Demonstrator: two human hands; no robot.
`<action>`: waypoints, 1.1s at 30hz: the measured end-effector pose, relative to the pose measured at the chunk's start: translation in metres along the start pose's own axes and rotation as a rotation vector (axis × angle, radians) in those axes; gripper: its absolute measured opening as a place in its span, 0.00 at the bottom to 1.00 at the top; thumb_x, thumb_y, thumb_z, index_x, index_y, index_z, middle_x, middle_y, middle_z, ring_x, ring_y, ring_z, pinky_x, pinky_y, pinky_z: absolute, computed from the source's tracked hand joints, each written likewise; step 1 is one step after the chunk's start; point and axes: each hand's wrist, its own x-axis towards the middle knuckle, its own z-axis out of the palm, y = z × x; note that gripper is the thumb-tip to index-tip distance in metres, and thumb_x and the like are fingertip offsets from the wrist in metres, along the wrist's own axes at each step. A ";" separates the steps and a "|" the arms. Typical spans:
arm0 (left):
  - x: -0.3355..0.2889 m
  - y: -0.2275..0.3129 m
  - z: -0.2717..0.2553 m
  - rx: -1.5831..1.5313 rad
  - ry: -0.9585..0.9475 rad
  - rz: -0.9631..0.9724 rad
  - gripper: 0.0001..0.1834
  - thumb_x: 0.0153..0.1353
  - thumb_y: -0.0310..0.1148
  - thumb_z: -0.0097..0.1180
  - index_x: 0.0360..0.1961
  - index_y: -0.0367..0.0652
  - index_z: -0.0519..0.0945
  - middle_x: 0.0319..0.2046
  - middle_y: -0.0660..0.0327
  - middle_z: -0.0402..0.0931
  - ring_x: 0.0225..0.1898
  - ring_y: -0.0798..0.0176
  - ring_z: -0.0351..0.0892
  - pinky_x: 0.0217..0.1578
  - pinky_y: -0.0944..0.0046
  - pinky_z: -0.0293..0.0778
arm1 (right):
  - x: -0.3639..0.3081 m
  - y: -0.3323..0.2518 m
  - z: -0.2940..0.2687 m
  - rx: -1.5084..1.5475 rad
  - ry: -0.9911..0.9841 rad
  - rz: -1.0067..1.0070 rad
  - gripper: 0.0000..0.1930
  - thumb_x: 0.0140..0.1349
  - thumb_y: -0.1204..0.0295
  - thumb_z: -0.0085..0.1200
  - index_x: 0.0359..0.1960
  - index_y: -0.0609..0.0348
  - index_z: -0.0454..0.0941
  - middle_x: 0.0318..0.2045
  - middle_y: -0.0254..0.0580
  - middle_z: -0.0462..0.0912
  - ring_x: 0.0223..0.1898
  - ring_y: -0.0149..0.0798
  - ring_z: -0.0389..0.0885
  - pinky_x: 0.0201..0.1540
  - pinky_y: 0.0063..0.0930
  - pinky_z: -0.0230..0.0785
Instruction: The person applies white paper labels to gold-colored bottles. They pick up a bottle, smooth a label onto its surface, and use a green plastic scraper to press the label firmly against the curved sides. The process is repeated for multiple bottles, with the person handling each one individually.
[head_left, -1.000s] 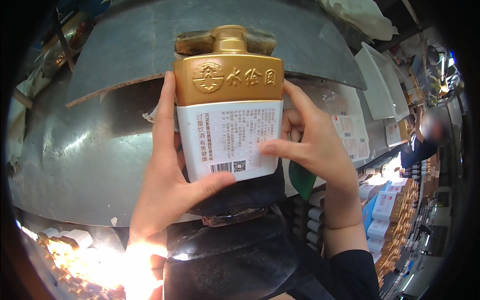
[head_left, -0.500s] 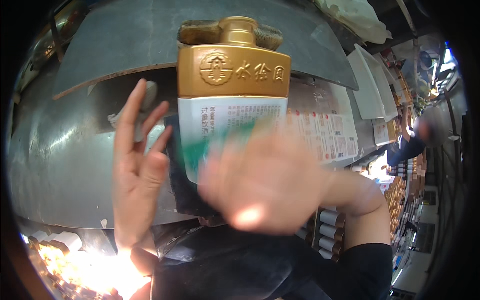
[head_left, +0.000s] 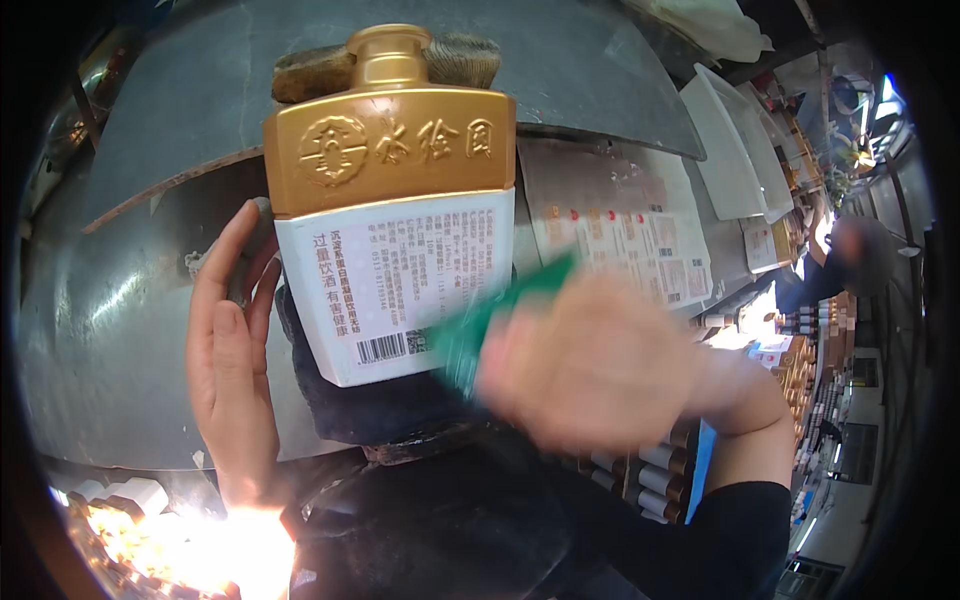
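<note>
Gold-and-white bottle (head_left: 392,215) upright, capped, left hand (head_left: 232,360) open beside it, right hand (head_left: 590,365) blurred, grip on green strip (head_left: 500,310) unclear

Left hand (head_left: 232,365) released bottle (head_left: 392,215), now open beside it; right hand (head_left: 600,372) sweeping green card (head_left: 500,315) across label.

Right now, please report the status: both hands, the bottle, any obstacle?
Left hand open, flat beside gold-and-white bottle. Right hand motion-blurred over bottle's lower corner, grip unclear; green strip at it. Bottle upright on dark pad.
</note>
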 end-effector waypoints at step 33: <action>-0.031 0.016 0.021 0.554 -0.183 0.699 0.41 0.41 0.19 0.70 0.59 0.51 0.71 0.49 0.50 0.77 0.53 0.49 0.77 0.65 0.38 0.54 | 0.083 0.102 0.007 0.670 -0.093 0.418 0.23 0.55 0.51 0.61 0.40 0.59 0.84 0.28 0.38 0.83 0.30 0.28 0.78 0.34 0.22 0.70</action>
